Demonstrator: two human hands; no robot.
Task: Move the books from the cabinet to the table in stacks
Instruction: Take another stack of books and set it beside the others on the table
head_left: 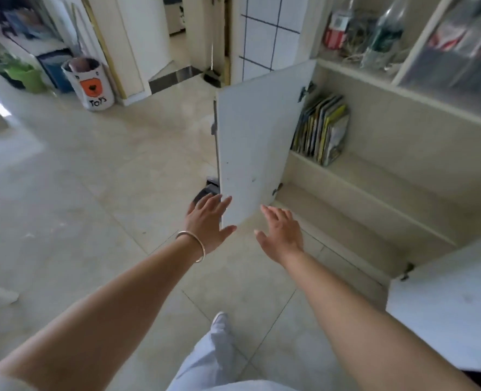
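Note:
Several thin books (322,131) stand upright at the left end of the middle shelf of a cream cabinet (397,176), leaning slightly. The cabinet's white left door (256,136) hangs wide open toward me. My left hand (209,221), with a bangle on the wrist, is open beside the door's lower corner, fingers spread. My right hand (280,235) is open too, just right of that corner and in front of the cabinet's bottom shelf. Both hands hold nothing and are well below the books.
Another white cabinet door (445,311) stands open at lower right. A white toy bin (91,83) and green and blue containers (27,74) stand at the far left. Upper shelves hold bottles (383,35). A dark object (205,193) lies on the tile floor behind the door.

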